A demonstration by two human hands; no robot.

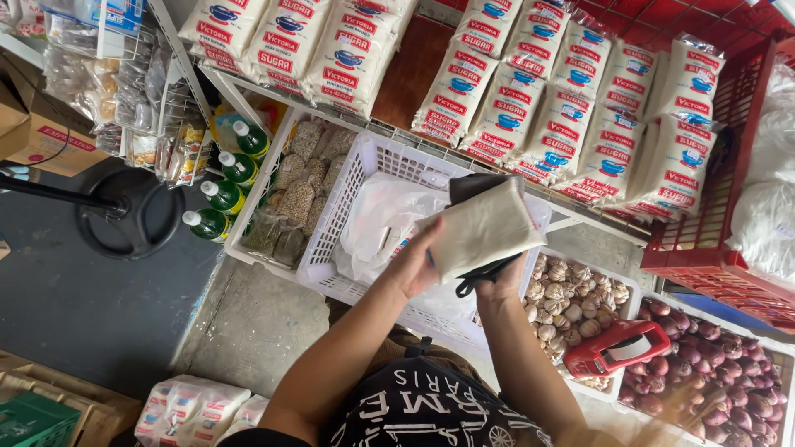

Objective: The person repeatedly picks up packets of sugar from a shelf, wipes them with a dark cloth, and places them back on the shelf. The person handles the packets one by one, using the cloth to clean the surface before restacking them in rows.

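A big white basket [331, 240] is sitting on the floor in front of a shelf [414, 70] full of white bags [530, 91]. Over the basket's right side, a white packet [483, 229] is going into a black plastic bag [476, 189]. The left hand [416, 263] is gripping the packet's left edge. The right hand [503, 284] is under the packet, closing around the black bag. A tray of garlic [571, 302] is lying just right of the basket. Green bottles [224, 197] are standing at its left.
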